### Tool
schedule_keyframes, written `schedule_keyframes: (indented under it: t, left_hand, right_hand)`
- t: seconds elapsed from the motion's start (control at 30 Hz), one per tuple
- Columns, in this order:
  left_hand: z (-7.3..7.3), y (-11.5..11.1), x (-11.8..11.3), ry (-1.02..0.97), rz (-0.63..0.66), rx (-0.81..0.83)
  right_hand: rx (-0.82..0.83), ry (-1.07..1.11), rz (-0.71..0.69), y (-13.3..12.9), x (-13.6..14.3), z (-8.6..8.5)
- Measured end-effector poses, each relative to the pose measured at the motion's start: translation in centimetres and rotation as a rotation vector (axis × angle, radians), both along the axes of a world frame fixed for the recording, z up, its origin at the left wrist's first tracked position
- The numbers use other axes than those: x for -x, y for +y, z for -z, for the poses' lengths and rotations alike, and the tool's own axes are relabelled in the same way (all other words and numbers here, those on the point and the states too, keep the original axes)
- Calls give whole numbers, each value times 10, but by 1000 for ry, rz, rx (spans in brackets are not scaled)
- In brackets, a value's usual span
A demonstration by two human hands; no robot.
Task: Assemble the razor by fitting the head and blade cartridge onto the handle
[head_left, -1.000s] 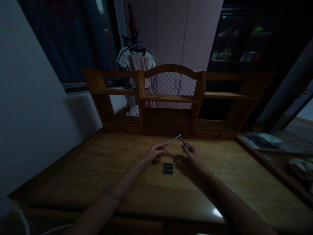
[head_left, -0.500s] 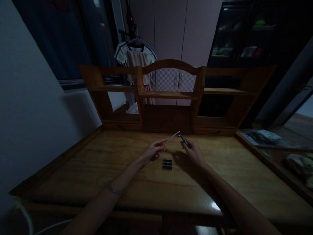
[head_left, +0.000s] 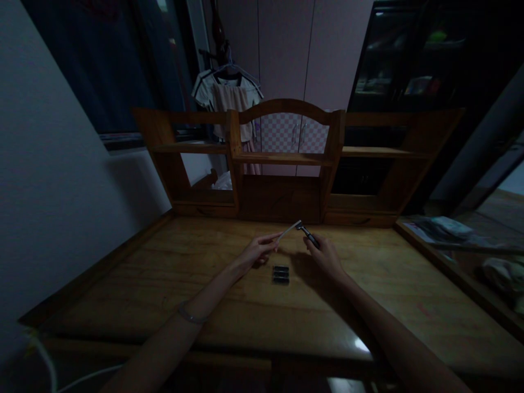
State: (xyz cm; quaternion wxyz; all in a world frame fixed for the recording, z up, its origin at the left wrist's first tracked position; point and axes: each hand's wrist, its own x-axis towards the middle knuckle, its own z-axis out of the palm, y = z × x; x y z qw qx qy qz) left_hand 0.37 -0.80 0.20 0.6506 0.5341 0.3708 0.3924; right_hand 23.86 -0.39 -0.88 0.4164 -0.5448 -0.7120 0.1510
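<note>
A razor (head_left: 311, 238) with a dark handle is gripped in my right hand (head_left: 326, 255), its head pointing up and to the left. My left hand (head_left: 258, 251) is closed on a thin, pale, flat strip (head_left: 288, 231), seen nearly edge-on, so I cannot make out its kind. The strip's far end meets or almost meets the razor head; I cannot tell if they touch. Below and between the hands, a small clear case with several dark pieces like razor cartridges (head_left: 280, 274) lies on the wooden desk (head_left: 196, 273).
A wooden shelf unit (head_left: 282, 159) with small drawers rises from the desk's back edge. Papers and a pale packet (head_left: 452, 227) lie on a lower surface at the right. A white cable (head_left: 47, 360) hangs at the near left. Clothes (head_left: 229, 95) hang behind the shelves.
</note>
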Motion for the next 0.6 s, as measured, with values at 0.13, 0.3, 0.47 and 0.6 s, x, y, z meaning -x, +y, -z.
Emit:
schedule_keyframes:
  t: [0.13,0.3,0.47,0.6]
  left_hand:
    - [3,2,1,-7,7,-13]
    - [7,6,2,-12,28,-1]
    - [5,6,1,-18,27,-7]
    - [2,3,1,-8,16,0]
  right_hand:
    - [-15,-40,31,0,-1,2]
    - [-6,-87,83,-1,-1,2]
    - [0,-90,84,-1,-1,2]
    - [11,-95,88,-1,-1,1]
